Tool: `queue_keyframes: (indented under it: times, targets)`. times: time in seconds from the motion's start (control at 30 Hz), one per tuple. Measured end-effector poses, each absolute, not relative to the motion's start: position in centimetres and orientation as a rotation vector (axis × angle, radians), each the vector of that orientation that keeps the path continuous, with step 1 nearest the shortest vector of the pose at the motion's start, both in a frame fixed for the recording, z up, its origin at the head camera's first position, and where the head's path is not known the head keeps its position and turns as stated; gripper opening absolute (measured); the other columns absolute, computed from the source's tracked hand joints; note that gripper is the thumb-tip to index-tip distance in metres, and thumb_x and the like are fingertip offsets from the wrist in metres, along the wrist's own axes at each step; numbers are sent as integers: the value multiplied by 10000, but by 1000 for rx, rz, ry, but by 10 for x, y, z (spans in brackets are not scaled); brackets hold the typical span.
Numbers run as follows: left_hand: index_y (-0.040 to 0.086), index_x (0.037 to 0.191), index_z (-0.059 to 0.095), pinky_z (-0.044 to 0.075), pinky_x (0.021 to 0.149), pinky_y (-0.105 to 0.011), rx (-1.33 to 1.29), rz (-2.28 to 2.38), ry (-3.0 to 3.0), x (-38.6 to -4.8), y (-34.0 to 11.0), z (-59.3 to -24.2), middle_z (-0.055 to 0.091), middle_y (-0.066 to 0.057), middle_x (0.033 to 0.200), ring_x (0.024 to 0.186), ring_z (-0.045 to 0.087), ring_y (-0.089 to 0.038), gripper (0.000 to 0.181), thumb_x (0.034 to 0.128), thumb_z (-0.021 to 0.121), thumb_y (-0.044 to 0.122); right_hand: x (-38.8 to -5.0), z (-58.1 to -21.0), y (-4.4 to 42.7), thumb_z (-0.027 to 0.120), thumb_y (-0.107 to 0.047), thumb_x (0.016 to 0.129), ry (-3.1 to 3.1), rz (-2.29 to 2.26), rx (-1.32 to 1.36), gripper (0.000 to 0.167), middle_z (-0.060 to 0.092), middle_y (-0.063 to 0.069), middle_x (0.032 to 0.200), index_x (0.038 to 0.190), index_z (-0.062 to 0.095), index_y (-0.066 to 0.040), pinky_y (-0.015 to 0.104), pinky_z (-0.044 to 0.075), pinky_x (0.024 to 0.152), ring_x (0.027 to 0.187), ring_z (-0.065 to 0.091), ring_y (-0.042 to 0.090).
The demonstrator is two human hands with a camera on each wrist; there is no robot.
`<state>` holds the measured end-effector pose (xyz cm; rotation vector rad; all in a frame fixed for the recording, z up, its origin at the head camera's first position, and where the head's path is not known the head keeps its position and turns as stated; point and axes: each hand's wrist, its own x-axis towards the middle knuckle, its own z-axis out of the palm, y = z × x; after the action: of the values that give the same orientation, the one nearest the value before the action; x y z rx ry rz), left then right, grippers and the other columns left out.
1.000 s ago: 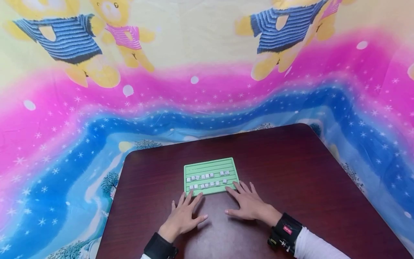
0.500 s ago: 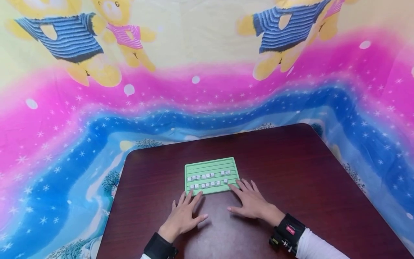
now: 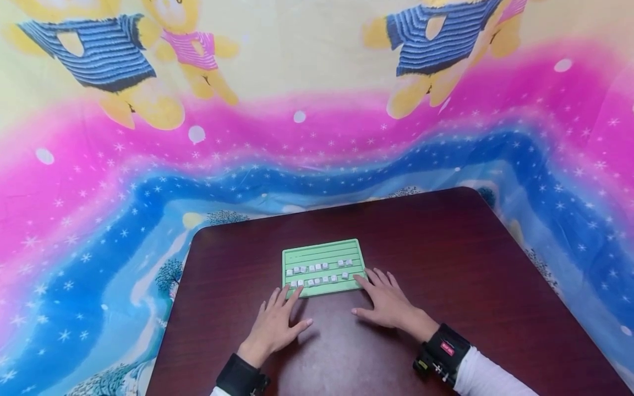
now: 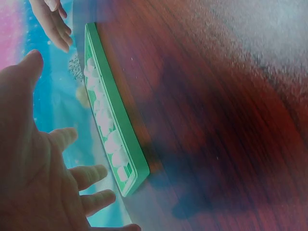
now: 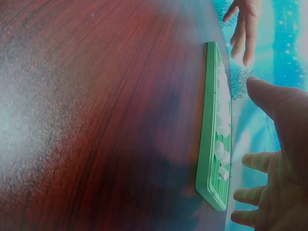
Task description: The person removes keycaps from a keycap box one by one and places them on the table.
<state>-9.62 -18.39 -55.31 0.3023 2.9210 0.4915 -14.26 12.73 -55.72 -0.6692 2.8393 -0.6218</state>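
The tray (image 3: 324, 253) lies just ahead of both hands, roughly centred between them, its near edge turned toward the person. The left hand (image 3: 272, 327) is spread, fingers out and thumb pointing inward; in the head view its leading fingertips overlap the tray's near left corner. The right hand (image 3: 391, 303) is spread too, its index fingertip over the tray's near right corner and its other fingers just outside the right edge. Neither hand grips anything. In both wrist views the hands hang above the table (image 3: 421, 242), with gaps between most fingers and the tray. The thumbs face each other, well apart, nearer the person than the tray.

White cubes (image 3: 318, 267) stand in two rows on the tray. The near row starts just beside the left hand's fingertips and ends in a single cube beside the right index fingertip. The row farther from the hands has a pair set off toward the right hand. The strips beyond that row are bare.

Behind each hand is a black strap (image 3: 447, 346) on the wrist; past the table's far edge hangs a printed cloth (image 3: 277, 137).
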Motion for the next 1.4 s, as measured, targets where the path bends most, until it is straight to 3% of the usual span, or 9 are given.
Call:
queue_keyframes:
  times: [0.5, 0.83, 1.13, 1.4]
  targets:
    - [235, 1575, 374, 402, 1079, -620, 286, 494, 3021, -104, -195, -555, 403, -211, 1585, 1446, 409, -438, 767, 937, 581, 609, -150, -555, 131, 705, -513, 896, 2901, -670, -601, 783, 411, 225, 1567, 1526, 449, -123, 635, 316, 1139, 1464, 360, 455]
    - [149, 1537, 431, 491, 964, -592, 270, 513, 3134, -110, -198, -556, 504, -225, 1494, 1328, 537, -416, 705, 958, 627, 499, -157, -556, 132, 711, -485, 904, 2938, -652, -548, 744, 475, 211, 1514, 1498, 482, -100, 616, 409, 1063, 1415, 439, 403]
    - [95, 1492, 479, 547, 800, -509, 180, 449, 3206, -125, -199, -559, 614, -200, 1327, 1097, 648, -382, 669, 959, 648, 463, -162, -562, 134, 714, -473, 907, 2963, -658, -528, 701, 518, 204, 1472, 1462, 526, -89, 614, 458, 1006, 1377, 480, 398]
    - [37, 1451, 509, 554, 785, -514, 66, 526, 3191, -142, -200, -563, 640, -239, 1269, 1065, 660, -396, 633, 961, 662, 406, -168, -560, 132, 711, -464, 912, 2972, -654, -522, 688, 541, 202, 1453, 1457, 533, -83, 605, 474, 988, 1355, 507, 388]
